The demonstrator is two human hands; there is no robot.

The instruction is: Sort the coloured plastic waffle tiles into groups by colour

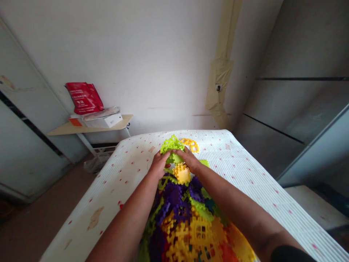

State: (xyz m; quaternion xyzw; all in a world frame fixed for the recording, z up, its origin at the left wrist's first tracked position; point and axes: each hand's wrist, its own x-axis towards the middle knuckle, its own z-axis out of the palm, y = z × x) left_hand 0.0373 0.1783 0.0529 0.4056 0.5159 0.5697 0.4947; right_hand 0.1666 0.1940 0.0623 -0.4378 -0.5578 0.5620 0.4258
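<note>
Toward the far end of the table, my left hand (160, 162) and my right hand (188, 158) grip a lime-green structure of interlocking plastic tiles (172, 145) from both sides. A yellow tile (182, 173) sits just below it, close to my right hand; whether it is joined on, I cannot tell. Behind the structure lies a yellow arched piece (193, 145). Another green tile (204, 162) shows beside my right wrist. Between my forearms spreads a heap of toothed tiles (201, 231) in yellow, purple, green and red. Some fingertips are hidden behind the structure.
A white cloth with small red marks (131, 160) covers the table. At the left, a small side table (61, 130) carries a red bag (83, 97) and a white box (105, 120). A wall stands behind, and a grey cabinet (294, 91) rises at the right.
</note>
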